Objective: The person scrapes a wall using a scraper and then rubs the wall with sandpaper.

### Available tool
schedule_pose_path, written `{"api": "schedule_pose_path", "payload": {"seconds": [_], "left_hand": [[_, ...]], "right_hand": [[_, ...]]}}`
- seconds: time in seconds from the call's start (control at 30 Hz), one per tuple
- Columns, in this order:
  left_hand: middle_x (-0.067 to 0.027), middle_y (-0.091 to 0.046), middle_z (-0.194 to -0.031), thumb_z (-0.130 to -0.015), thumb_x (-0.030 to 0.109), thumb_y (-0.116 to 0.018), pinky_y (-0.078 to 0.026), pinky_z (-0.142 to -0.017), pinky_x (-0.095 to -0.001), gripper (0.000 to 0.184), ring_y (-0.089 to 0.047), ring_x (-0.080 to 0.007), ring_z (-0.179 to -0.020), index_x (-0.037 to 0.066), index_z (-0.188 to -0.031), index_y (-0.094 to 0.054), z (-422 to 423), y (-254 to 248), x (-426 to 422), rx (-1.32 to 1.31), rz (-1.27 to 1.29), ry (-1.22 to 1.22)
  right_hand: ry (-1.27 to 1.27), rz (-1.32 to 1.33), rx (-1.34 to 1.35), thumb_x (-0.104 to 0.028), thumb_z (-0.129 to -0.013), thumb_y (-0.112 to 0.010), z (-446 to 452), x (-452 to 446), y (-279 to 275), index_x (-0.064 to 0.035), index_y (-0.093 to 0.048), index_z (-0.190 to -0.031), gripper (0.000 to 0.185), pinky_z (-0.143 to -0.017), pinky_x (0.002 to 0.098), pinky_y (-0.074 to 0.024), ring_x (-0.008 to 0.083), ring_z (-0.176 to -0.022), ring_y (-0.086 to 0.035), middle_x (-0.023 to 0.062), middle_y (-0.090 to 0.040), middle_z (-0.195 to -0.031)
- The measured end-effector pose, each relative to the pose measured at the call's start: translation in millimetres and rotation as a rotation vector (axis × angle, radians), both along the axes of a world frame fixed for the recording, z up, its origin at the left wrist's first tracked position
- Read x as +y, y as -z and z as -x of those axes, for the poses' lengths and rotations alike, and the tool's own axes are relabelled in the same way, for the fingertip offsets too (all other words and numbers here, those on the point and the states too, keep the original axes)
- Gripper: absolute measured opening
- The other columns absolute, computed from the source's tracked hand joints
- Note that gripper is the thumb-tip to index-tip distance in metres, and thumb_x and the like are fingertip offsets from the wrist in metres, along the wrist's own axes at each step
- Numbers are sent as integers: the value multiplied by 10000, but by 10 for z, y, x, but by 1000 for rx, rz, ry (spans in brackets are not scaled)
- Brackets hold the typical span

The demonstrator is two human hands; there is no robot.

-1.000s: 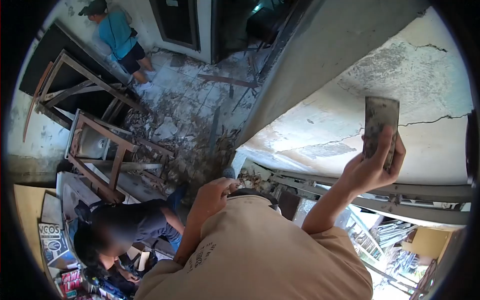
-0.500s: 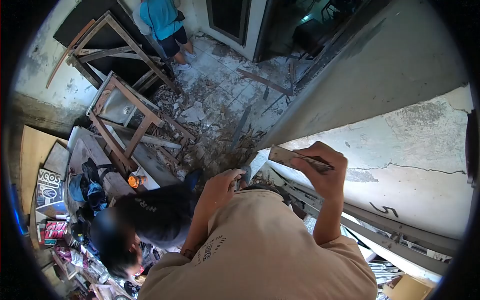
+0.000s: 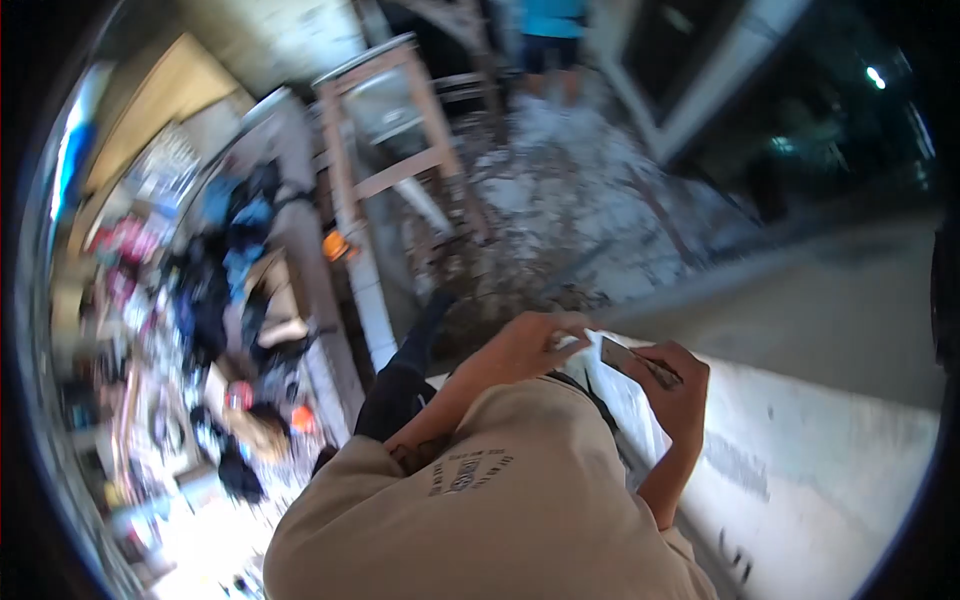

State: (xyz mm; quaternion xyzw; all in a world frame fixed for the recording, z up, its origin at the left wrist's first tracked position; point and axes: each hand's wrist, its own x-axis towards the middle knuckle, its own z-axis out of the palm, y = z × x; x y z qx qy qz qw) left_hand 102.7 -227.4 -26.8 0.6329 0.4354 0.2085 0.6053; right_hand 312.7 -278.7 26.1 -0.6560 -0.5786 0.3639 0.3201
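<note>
My right hand (image 3: pixel 672 385) is closed around a flat scraper (image 3: pixel 622 358), its broad end pointing left over the pale top of the low wall (image 3: pixel 790 430). Just left of that end is my left hand (image 3: pixel 525 348), its thumb and forefinger reaching towards the scraper with a small gap between them. Its other fingers are curled and partly hidden, and I make out nothing held in it. Both hands are in front of my beige shirt (image 3: pixel 480 500).
A wooden frame (image 3: pixel 350 140) leans near the back wall. Debris covers the tiled floor (image 3: pixel 560 190). Bags and clutter (image 3: pixel 230 240) fill the left side, with an orange object (image 3: pixel 336 246) on a ledge. Another person (image 3: pixel 552 40) in blue stands at the back.
My view has swung, so the room appears shifted right. My left hand has come closer to the scraper in my right hand. The nearby person in black is no longer seen.
</note>
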Motion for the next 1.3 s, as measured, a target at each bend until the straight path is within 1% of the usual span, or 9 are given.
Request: {"api": "schedule_pose_path", "payload": {"seconds": [0.03,0.13,0.33,0.57,0.77,0.97,1.13,1.23,1.3], "left_hand": [[-104,-671,-878,-842,246,-654,-477,-704,-337,275,-623,-239,-748,91,-1068,-644,68,-87,-36,-26,31,-20],[-116,-670,-911,-827,170,-648,-470,-730,-300,294,-635,-216,-826,31,-1086,-644,253,-193,-125,-38,-184,-111],[-114,-677,-870,-808,211,-674,-483,-714,-332,253,-645,-254,-795,39,-995,-670,441,-122,-305,42,-160,-380],[-128,-655,-804,-778,162,-690,-491,-655,-343,154,-636,-285,-716,31,-855,-667,611,-109,-517,106,-267,-553],[-114,-652,-787,-777,141,-680,-492,-637,-348,139,-637,-294,-710,36,-864,-658,678,-68,-579,133,-368,-570],[-96,-656,-787,-765,131,-683,-498,-628,-348,131,-644,-287,-720,62,-875,-662,687,-111,-519,296,-477,-485],[-63,-677,-960,-805,213,-672,-504,-603,-334,248,-643,-253,-669,122,-1035,-653,371,-138,-202,97,-581,-439],[-53,-673,-1037,-817,172,-673,-474,-536,-284,305,-623,-185,-606,121,-1115,-629,81,-365,62,2,-619,-189],[-40,-669,-1090,-828,76,-647,-390,-491,-214,315,-510,-50,-525,90,-1141,-621,-172,-604,199,33,-547,-131]], "right_hand": [[-67,-5,10,-82,-731,-745,49,65,50,-12,-685,-855,154,-655,285,-489,202,-700,-649,118,-664,-774],[-268,-5,53,-80,-719,-754,166,298,178,-14,-687,-843,156,-637,276,-477,184,-669,-627,109,-656,-751],[-547,13,138,-69,-704,-762,419,667,273,-16,-684,-822,151,-616,260,-457,125,-635,-574,75,-630,-697],[-713,119,180,-57,-710,-756,660,802,358,-11,-688,-864,174,-656,241,-468,112,-708,-607,65,-649,-739],[-730,257,456,-37,-722,-736,781,720,402,10,-677,-934,224,-763,239,-462,119,-835,-606,70,-660,-887],[-588,125,325,-2,-733,-719,811,560,458,2,-679,-967,238,-778,256,-472,126,-860,-611,75,-674,-914],[-292,-193,235,19,-754,-703,471,313,271,-4,-691,-969,217,-714,261,-492,160,-783,-642,98,-689,-876],[100,-419,181,55,-741,-700,80,32,-11,-10,-698,-960,229,-692,248,-485,146,-749,-626,103,-684,-857],[316,-581,91,82,-734,-693,-164,-187,-231,5,-695,-950,230,-689,252,-483,138,-742,-614,110,-678,-839]]}}
